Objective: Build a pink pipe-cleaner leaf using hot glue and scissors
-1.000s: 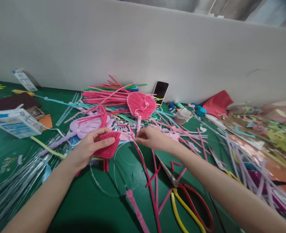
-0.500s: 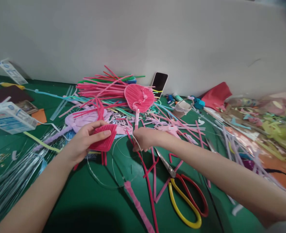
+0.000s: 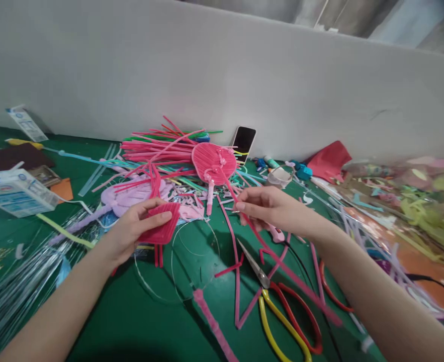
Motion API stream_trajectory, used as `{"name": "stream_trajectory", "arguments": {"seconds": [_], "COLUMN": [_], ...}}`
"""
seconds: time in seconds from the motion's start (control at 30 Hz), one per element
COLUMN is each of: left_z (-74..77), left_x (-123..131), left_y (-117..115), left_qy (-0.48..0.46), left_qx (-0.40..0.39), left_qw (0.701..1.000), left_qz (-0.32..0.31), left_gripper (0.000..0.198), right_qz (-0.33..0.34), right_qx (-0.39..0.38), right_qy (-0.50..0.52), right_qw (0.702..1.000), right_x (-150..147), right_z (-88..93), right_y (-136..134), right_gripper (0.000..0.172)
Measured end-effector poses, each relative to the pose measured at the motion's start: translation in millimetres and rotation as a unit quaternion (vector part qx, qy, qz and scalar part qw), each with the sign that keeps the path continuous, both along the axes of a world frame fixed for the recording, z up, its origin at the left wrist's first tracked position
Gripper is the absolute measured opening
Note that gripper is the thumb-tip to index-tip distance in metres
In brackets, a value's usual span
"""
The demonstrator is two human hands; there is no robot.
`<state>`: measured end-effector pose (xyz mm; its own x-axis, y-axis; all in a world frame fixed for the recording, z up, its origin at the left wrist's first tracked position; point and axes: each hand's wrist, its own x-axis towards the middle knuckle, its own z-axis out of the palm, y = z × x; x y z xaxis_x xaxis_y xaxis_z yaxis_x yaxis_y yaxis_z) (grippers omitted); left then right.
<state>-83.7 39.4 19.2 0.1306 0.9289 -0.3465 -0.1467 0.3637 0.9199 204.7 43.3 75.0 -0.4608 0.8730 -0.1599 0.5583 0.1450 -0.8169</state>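
Observation:
My left hand (image 3: 133, 231) is closed on a pink-red panel of pipe cleaners (image 3: 163, 229) laid side by side, thumb on top; longer strands stick out beyond it. In the fingers of my right hand (image 3: 269, 208) is a long red pipe cleaner (image 3: 293, 279), which slants from near the fan down to the right. Between and below the hands lies a round wire frame with a pink wrapped handle (image 3: 214, 322). Scissors with red and yellow handles (image 3: 265, 285) lie below my right hand, beside bent pink pipe cleaners (image 3: 237, 286). A finished-looking pink fan (image 3: 212, 166) rests behind.
Bundled pink pipe cleaners (image 3: 157, 151) lie at the back, near a phone (image 3: 244, 141) leaning on the wall. A lilac fan (image 3: 125, 196), silvery strips (image 3: 29, 286) and a blue-white box (image 3: 18, 191) are left. Colourful scraps (image 3: 414, 196) cover the right side.
My right hand has lifted the long red pipe cleaner off the table and moved up and right with it. My left hand keeps its hold on the panel. The view has tilted slightly up.

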Motion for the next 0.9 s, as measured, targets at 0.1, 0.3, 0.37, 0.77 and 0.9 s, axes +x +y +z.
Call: {"name": "stream_trajectory", "arguments": {"seconds": [0.1, 0.3, 0.37, 0.77, 0.9], "left_z": [-0.7, -6.3, -6.6, -4.3, -3.6], "left_x": [5.1, 14.4, 15.8, 16.6, 22.6], "left_y": [-2.3, -5.0, -5.9, -8.7, -9.1], "left_qy": [0.021, 0.069, 0.093, -0.079, -0.091], "left_qx": [0.004, 0.06, 0.091, 0.156, 0.173], "left_qw": [0.999, 0.991, 0.985, 0.965, 0.957], "left_qz": [-0.037, -0.099, -0.112, -0.196, -0.213], "left_gripper": [0.033, 0.033, 0.032, 0.012, 0.01], "right_qz": [-0.028, -0.01, 0.0, -0.031, -0.015], "right_qx": [0.145, 0.287, 0.282, 0.275, 0.305], "right_qy": [-0.065, -0.164, -0.162, -0.004, -0.008], "right_qw": [0.987, 0.944, 0.946, 0.961, 0.952], "right_x": [4.0, 2.8, 0.7, -1.1, -1.2], "right_z": [-0.7, -9.6, -14.9, -39.4, -38.1], "right_y": [-22.6, -35.3, -33.4, -40.0, -35.1], "right_gripper": [0.029, 0.019, 0.018, 0.01, 0.013]}}
